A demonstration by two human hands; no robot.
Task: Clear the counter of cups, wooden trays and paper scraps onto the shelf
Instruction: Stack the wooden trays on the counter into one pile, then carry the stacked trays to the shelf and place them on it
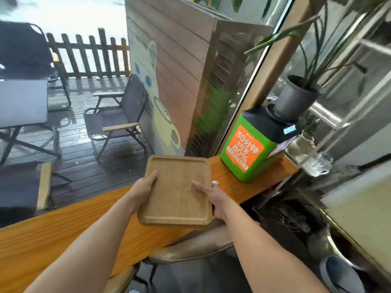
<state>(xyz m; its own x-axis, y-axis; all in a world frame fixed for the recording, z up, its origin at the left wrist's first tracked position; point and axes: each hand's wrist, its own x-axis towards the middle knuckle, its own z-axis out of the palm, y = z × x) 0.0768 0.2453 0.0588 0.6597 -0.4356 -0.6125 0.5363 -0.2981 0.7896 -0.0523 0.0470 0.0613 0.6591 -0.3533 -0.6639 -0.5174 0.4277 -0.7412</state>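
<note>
Your left hand point(146, 185) and right hand point(211, 197) clamp the wooden tray point(176, 190) by its side edges, thumbs pressed onto its top face (fingers underneath are hidden). You hold the tray over the orange counter point(53, 235). A small paper scrap point(215, 183) lies beside your right hand; a green box point(251, 149) stands farther right.
</note>
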